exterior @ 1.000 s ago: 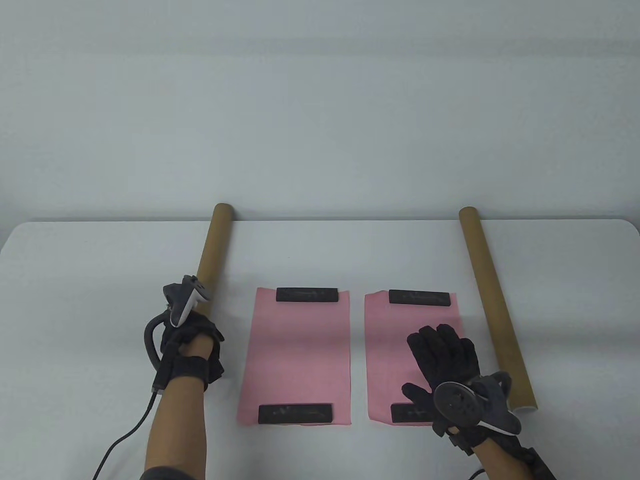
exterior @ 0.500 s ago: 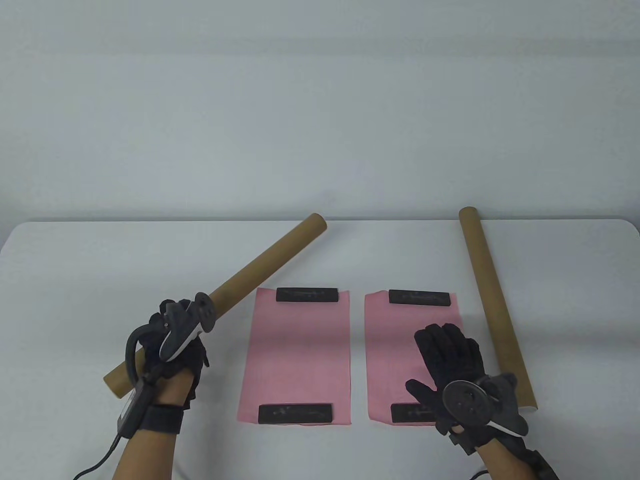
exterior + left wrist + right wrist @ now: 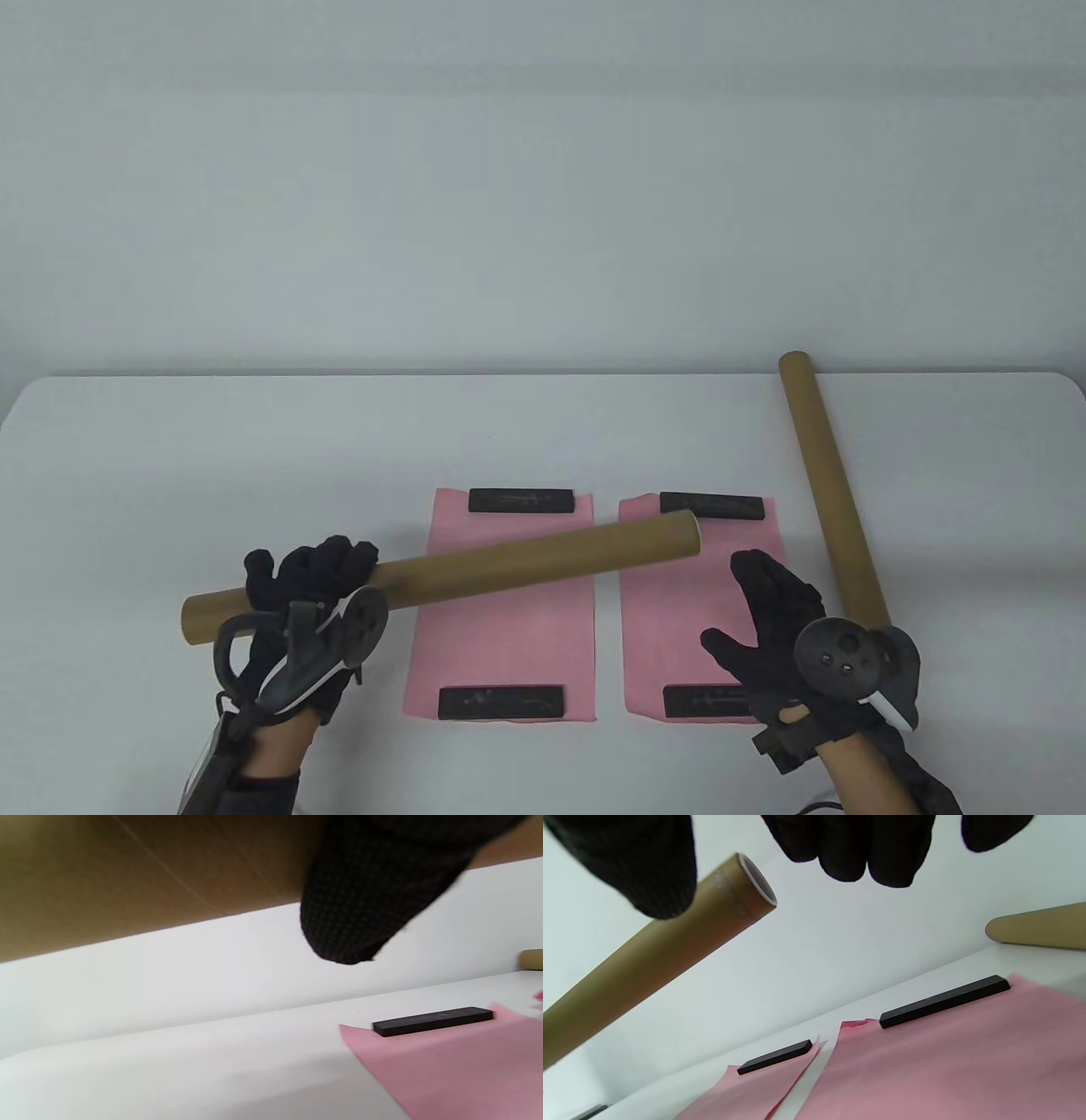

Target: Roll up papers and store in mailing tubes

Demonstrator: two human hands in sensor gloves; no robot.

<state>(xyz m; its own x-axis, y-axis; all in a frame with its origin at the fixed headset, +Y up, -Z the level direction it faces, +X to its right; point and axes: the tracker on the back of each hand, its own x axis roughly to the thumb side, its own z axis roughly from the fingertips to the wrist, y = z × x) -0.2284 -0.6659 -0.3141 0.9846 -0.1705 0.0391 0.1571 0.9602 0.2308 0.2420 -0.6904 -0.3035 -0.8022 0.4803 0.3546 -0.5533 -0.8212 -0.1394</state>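
Note:
My left hand (image 3: 310, 577) grips a brown mailing tube (image 3: 526, 560) near its left end and holds it almost level above the table, across the left pink paper (image 3: 501, 645). The tube's open end (image 3: 757, 878) points right, toward my right hand (image 3: 776, 620). That hand hovers open over the right pink paper (image 3: 670, 611), fingers spread, not touching the tube. A second tube (image 3: 827, 484) lies on the table at the right. In the left wrist view the held tube (image 3: 127, 878) fills the top, with a gloved finger (image 3: 365, 899) in front of it.
Black flat bars weigh down both papers: top left (image 3: 521, 500), bottom left (image 3: 501, 703), top right (image 3: 730, 507), bottom right (image 3: 700, 701). The white table (image 3: 170, 458) ends at a far edge against a pale wall.
My left hand lifted the left tube off the table and swung its far end clockwise until it lies nearly level over the left paper. The right hand drew back slightly to the right.

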